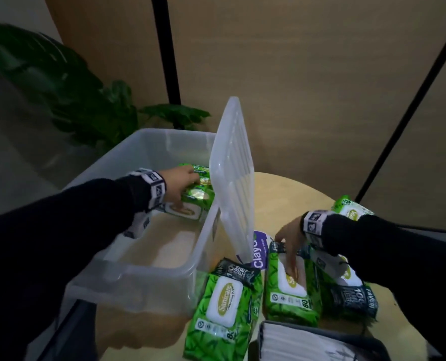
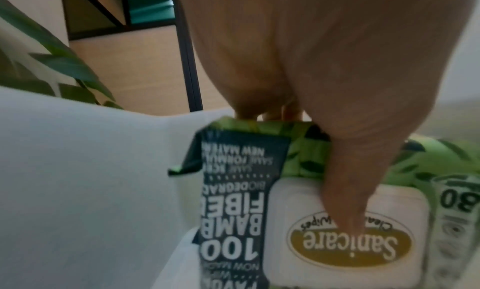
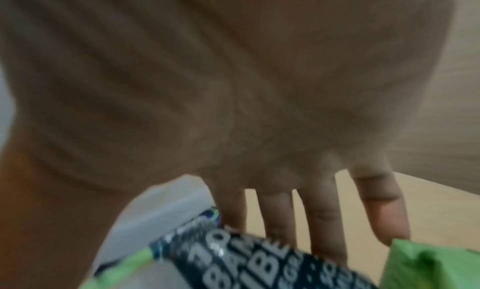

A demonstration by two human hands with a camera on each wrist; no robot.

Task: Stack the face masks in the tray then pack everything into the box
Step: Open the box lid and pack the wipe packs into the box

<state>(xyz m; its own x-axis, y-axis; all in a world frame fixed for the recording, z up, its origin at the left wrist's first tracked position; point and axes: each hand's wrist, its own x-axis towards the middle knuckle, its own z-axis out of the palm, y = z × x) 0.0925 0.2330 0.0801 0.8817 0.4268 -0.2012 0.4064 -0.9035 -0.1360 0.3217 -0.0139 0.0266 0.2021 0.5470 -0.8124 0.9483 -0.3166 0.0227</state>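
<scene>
A clear plastic box (image 1: 128,285) stands at the left of a round wooden table. My left hand (image 1: 184,185) is inside it at the far right and grips a green wipes pack (image 1: 190,208), thumb (image 2: 348,190) on the white flap, fingers over the far edge. More green packs (image 1: 199,178) lie stacked there. My right hand (image 1: 289,248) grips another green wipes pack (image 1: 287,295) on the table, thumb on its flap, fingers (image 3: 324,221) down behind its dark end. A grey tray (image 1: 265,334) at the bottom edge holds white face masks (image 1: 295,345).
The box's clear lid (image 1: 232,178) leans upright against its right rim. Loose on the table (image 1: 282,188) are green packs at the front (image 1: 219,313), the right (image 1: 349,295) and behind my right wrist (image 1: 352,208), plus a purple pack (image 1: 259,250). A leafy plant (image 1: 68,82) stands beyond the box.
</scene>
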